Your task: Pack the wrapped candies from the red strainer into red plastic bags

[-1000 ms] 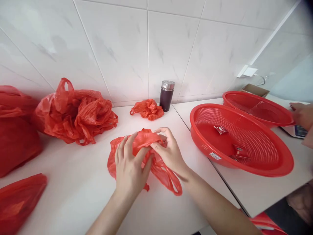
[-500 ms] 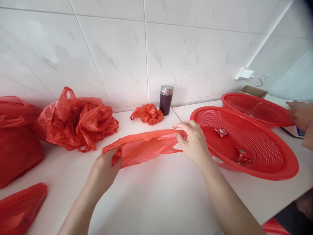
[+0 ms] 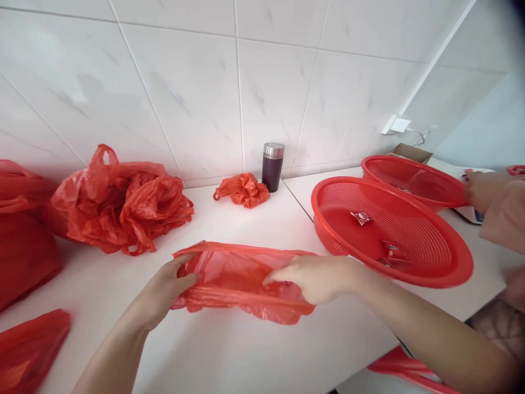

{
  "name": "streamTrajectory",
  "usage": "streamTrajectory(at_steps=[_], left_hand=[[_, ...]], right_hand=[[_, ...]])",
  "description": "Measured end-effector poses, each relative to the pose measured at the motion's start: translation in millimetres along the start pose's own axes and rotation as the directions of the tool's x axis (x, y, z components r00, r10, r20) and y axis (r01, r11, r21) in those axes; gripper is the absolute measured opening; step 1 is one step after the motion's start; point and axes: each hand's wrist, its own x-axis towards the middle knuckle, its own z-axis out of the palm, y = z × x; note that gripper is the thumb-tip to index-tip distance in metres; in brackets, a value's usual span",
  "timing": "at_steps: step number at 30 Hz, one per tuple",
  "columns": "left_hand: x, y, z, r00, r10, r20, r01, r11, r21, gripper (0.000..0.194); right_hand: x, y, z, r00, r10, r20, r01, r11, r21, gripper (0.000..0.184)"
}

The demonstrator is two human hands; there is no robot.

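A thin red plastic bag (image 3: 233, 298) is held low over the white table, its mouth spread wide towards me. My left hand (image 3: 164, 287) grips the bag's left edge, thumb inside the mouth and the other fingers partly hidden behind the film. Inside the right part of the mouth is my right hand (image 3: 305, 276), with a finger stretched out to the left and the rest partly covered. Beyond the bag lies a small crumpled red bag (image 3: 243, 190), beside a dark tumbler with a silver lid (image 3: 273, 168).
A large heap of red bags (image 3: 123, 205) and a full-looking red bag (image 3: 24, 257) sit at left. At right stand a red perforated basket (image 3: 410, 224) holding a few small red packets (image 3: 361, 218) and a second basket (image 3: 414, 178). Another person's arm (image 3: 502, 208) reaches in beside it.
The bag has come lower and nearer, and its mouth has opened wide. My right hand has gone from pinching the upper right edge to inside the mouth.
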Motion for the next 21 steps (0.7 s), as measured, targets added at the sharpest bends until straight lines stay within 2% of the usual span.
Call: streamTrajectory(at_steps=[1,2,3,4,5,6,7,8,10,12,15,16,17,19,21], left_hand=[[1.0,-2.8,-0.4,1.000,-0.010,0.024,0.010,1.000,0.014,0.077],[1.3,-4.7,0.5,0.998,-0.011,0.054,0.009,0.999,0.033,0.077],[1.0,-6.3,2.1,0.997,-0.004,0.081,0.000,0.999,0.048,0.076],[0.2,-7.7,3.7,0.994,0.005,0.112,-0.011,0.999,0.051,0.074],[-0.9,-9.4,5.0,0.990,0.012,0.143,-0.018,0.999,0.042,0.071],[-1.9,-11.5,5.7,0.985,0.016,0.174,-0.019,1.000,0.017,0.067],[-2.7,-14.2,5.8,0.979,0.015,0.202,-0.011,1.000,-0.019,0.064],[-3.2,-17.3,5.5,0.975,0.005,0.221,0.007,0.998,-0.057,0.061],[-3.0,-23.6,5.0,0.970,-0.031,0.242,0.059,0.992,-0.111,0.056],[-2.2,-28.4,6.6,0.968,-0.069,0.242,0.103,0.986,-0.130,0.054],[-0.9,-31.1,14.2,0.970,-0.100,0.222,0.132,0.982,-0.137,0.055],[-0.6,-31.4,17.4,0.969,-0.106,0.222,0.140,0.980,-0.141,0.056],[-0.4,-31.8,20.6,0.968,-0.108,0.225,0.143,0.979,-0.145,0.057],[0.1,-33.3,25.8,0.968,-0.109,0.228,0.147,0.977,-0.156,0.060],[0.6,-35.8,28.4,0.968,-0.110,0.226,0.152,0.972,-0.180,0.060]], right_hand=[[-10.3,2.2,-2.3,0.997,-0.056,-0.055,0.062,0.991,0.117,0.053],[-21.8,4.7,-4.5,0.982,-0.092,-0.166,0.127,0.969,0.213,0.044],[-34.4,8.4,-6.2,0.948,-0.080,-0.308,0.169,0.948,0.271,0.038],[-47.8,13.9,-7.0,0.893,-0.011,-0.450,0.156,0.945,0.286,0.038],[-61.8,21.3,-6.6,0.820,0.097,-0.565,0.072,0.960,0.270,0.041],[-75.8,30.0,-4.9,0.740,0.212,-0.638,-0.073,0.969,0.237,0.046],[-89.0,39.2,-2.1,0.679,0.312,-0.665,-0.248,0.949,0.192,0.052],[-100.5,47.9,1.5,0.657,0.397,-0.641,-0.408,0.902,0.140,0.055],[-115.0,60.2,8.7,0.675,0.514,-0.528,-0.601,0.799,0.010,0.047],[-114.9,62.3,11.7,0.689,0.552,-0.470,-0.655,0.752,-0.077,0.036],[-88.7,51.6,3.6,0.627,0.508,-0.591,-0.649,0.760,-0.034,0.041],[-75.4,47.4,-2.2,0.616,0.486,-0.620,-0.610,0.792,0.015,0.042],[-61.0,44.2,-9.3,0.631,0.461,-0.624,-0.543,0.837,0.070,0.045],[-32.4,42.4,-26.1,0.723,0.387,-0.572,-0.337,0.921,0.197,0.059],[-8.6,47.4,-44.9,0.822,0.289,-0.491,-0.118,0.929,0.350,0.066]])
